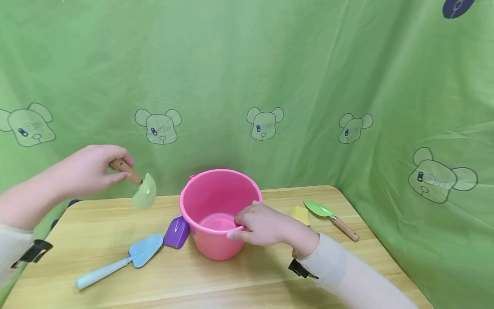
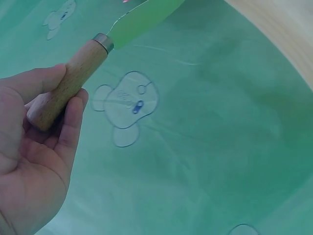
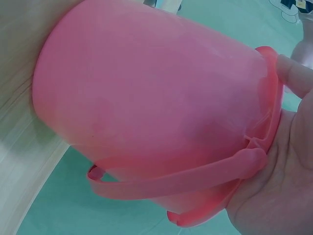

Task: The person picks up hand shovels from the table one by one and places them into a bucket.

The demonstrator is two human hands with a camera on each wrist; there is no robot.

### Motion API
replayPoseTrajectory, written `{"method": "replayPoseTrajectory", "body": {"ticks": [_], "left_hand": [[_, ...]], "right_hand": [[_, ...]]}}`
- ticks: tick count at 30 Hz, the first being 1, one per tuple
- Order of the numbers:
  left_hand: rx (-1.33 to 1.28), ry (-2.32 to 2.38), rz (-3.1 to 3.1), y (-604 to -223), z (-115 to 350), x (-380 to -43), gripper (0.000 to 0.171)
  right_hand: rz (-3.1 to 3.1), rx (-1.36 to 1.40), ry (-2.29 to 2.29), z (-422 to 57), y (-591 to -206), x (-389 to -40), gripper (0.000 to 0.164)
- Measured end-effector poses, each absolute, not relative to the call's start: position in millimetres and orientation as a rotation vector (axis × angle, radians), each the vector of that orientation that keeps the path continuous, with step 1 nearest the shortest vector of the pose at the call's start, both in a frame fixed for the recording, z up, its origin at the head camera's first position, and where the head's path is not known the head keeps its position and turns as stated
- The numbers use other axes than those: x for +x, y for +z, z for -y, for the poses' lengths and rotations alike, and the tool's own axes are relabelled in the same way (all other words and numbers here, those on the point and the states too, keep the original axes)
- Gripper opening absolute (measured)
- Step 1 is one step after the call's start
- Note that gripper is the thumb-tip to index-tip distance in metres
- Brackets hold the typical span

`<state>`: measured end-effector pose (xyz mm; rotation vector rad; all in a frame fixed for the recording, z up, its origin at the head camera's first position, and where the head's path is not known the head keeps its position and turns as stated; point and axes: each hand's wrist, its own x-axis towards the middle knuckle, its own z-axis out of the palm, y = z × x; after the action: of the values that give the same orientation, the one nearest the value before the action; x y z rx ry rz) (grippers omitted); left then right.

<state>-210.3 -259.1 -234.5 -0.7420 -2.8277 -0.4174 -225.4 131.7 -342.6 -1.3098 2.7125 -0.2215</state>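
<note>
While the left hand (image 1: pixel 98 169) is pinching the pale-green trowel (image 1: pixel 144 192) at centre-left, I'm watching the right hand (image 1: pixel 264 225) gripping the pink bucket (image 1: pixel 217 244) by its rim (image 1: pixel 220 231), lower centre.

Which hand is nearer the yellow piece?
Right hand: it grips the pink bucket left of the yellow piece; the left hand, farther, beyond the bucket, holds a green tool.

- You are working in a screened-off tabletop booth; a green cloth (image 1: pixel 216 64) is hiding what kind of room is lying beyond.
- That cloth is hanging along the far side and turning down the right side.
- Printed bear heads (image 1: pixel 265 125) are running across it.
- A wood-grain table (image 1: pixel 231 283) is standing just before it.
</note>
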Motion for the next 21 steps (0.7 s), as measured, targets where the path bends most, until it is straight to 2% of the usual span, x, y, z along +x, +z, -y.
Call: {"method": "replayPoseTrajectory", "body": {"ticks": [10, 21], "left_hand": [[-0.775, -0.471, 2.79, -201.5, 239.5, -205.0, 0.017], [-0.822, -0.618, 2.783, -190.5, 217.9, -201.4, 0.015]], "right_hand": [[-2.72, -1.301, -0.207, -131.0, -341.0, -224.8, 0.044], [-2.72, -1.31, -0.212, -131.5, -340.7, -224.2, 0.043]]}}
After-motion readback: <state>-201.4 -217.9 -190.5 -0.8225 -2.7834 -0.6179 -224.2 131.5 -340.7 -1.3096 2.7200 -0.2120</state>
